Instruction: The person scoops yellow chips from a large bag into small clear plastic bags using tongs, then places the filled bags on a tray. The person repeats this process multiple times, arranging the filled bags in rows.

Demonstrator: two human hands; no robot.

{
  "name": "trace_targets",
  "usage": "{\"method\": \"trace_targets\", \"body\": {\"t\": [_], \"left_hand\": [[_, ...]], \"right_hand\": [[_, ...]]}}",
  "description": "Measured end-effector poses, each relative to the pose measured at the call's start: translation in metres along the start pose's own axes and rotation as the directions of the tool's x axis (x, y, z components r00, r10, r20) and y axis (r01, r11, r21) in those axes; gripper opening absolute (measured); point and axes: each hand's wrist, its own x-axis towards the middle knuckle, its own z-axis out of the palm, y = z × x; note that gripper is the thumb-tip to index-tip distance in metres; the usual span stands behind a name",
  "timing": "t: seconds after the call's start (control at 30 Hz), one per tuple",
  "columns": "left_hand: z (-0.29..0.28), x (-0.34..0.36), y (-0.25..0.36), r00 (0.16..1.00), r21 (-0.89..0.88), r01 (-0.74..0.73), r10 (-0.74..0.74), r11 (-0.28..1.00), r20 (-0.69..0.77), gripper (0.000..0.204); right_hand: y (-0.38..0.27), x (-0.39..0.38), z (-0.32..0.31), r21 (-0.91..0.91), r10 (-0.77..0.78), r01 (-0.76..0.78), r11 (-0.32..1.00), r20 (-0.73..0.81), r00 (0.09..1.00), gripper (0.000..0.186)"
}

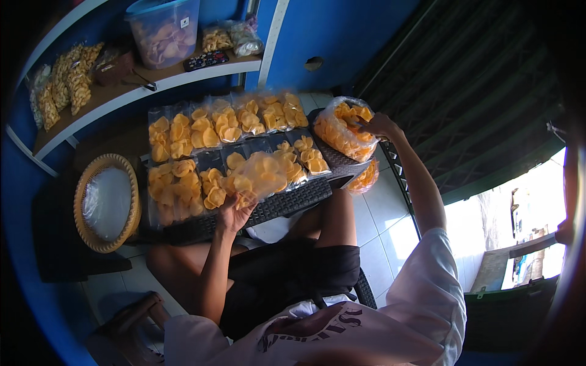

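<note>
My left hand (235, 215) is closed round the lower end of a clear plastic bag of round orange chips (264, 172), tilted above the near row on the table. To the right, my right hand (379, 126) dips into the mouth of a large clear bag of chips (336, 135), its fingers bent together on chips there; the fingertips are partly hidden. Two rows of flat clear packets hold chips, among them a far-row packet (204, 128) and a near-row packet (314, 157). These lie side by side on the dark woven table (293, 200).
Left of the table, a round wicker basket (135, 210) holds clear plastic bags (107, 198). A second bag of chips (365, 179) sits lower right, beside the table. The wall shelf (116, 104) carries a clear tub (163, 36), a phone (206, 60) and bagged snacks (72, 73). A dark shutter (464, 91) stands right.
</note>
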Motion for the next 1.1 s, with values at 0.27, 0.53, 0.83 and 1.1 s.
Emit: {"method": "trace_targets", "body": {"t": [0.27,0.53,0.83,1.1], "left_hand": [[0.002,0.002,0.002,0.999,-0.019,-0.017,0.017,1.000,0.027,0.064],[0.005,0.000,0.000,1.000,-0.007,0.010,-0.010,1.000,-0.011,0.063],[0.004,-0.001,0.004,1.000,0.024,0.003,-0.003,1.000,0.000,0.062],[0.008,0.002,0.000,1.000,-0.001,-0.007,0.007,1.000,-0.016,0.053]], "right_hand": [[0.010,0.000,0.001,-0.046,0.113,-0.115,0.992,-0.042,0.993,0.069],[0.007,0.016,-0.022,0.053,0.167,-0.170,0.984,0.061,0.984,0.059],[0.002,0.011,-0.012,0.151,0.159,-0.161,0.975,0.027,0.987,0.045],[0.001,-0.043,0.032,-0.141,-0.142,0.073,0.987,-0.570,0.809,0.054]]}}
